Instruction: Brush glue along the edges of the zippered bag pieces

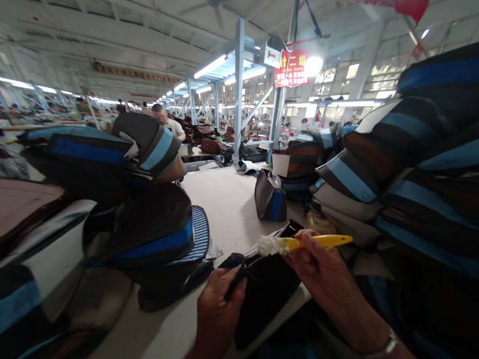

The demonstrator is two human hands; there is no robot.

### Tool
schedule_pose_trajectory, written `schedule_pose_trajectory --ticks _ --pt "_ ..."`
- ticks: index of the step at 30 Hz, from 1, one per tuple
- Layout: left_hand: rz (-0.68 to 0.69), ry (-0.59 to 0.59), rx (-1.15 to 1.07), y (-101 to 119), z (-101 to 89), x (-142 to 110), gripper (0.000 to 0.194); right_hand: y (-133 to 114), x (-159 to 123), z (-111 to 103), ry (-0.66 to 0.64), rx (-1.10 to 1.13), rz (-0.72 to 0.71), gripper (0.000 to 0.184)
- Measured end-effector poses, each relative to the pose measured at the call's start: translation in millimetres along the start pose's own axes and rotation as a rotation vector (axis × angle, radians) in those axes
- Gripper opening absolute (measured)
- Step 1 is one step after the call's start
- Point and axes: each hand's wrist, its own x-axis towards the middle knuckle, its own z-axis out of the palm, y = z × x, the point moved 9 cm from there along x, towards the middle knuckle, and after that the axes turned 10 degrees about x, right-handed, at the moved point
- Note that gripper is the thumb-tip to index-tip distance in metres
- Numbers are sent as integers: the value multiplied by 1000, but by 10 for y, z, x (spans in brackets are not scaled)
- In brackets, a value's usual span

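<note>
My right hand (319, 271) is closed round a yellow-handled brush (330, 240), whose pale, clumped bristles point left. Those bristles are over the upper edge of a dark bag piece (267, 293); whether they touch it I cannot tell. Fingers and thumb of my left hand (221, 297) pinch the left corner of that same dark piece. Farther back on the pale tabletop (216, 191) stands a small dark bag (269, 196) with a blue stripe.
Tall stacks of dark bags with blue bands (439, 186) crowd the right side. More bag pieces (149, 232) are heaped on the left, one with a striped lining. Behind the table are a metal post (237, 86) and another person (170, 121).
</note>
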Motion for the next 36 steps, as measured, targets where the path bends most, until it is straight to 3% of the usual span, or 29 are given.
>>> schedule_pose_trajectory --ticks 4,8,13,17,20,23,27,32,36 --pt "-178 -127 -149 -35 40 162 22 -388 -42 219 -91 -317 -138 24" --pt "-251 -168 -156 -52 64 260 25 -619 -133 437 -108 -585 -340 28" --pt "-198 -198 -174 95 139 285 21 -294 9 621 -188 -934 -417 26" --pt "-159 -180 -196 210 144 262 13 -213 69 789 -214 -1188 -692 19" --pt "-206 -167 -197 160 123 269 15 -379 -23 865 -191 -1131 -794 16" --pt "-251 -156 -183 90 93 283 19 -462 -92 837 -164 -1045 -752 13" --pt "-275 -178 -173 34 106 254 23 -259 -82 828 -267 -1186 -727 15" --pt "-296 -150 -157 -24 81 209 28 -211 -94 774 -244 -1152 -752 13" --pt "-287 -191 -143 -33 105 193 29 -73 -73 781 -310 -1214 -730 18"
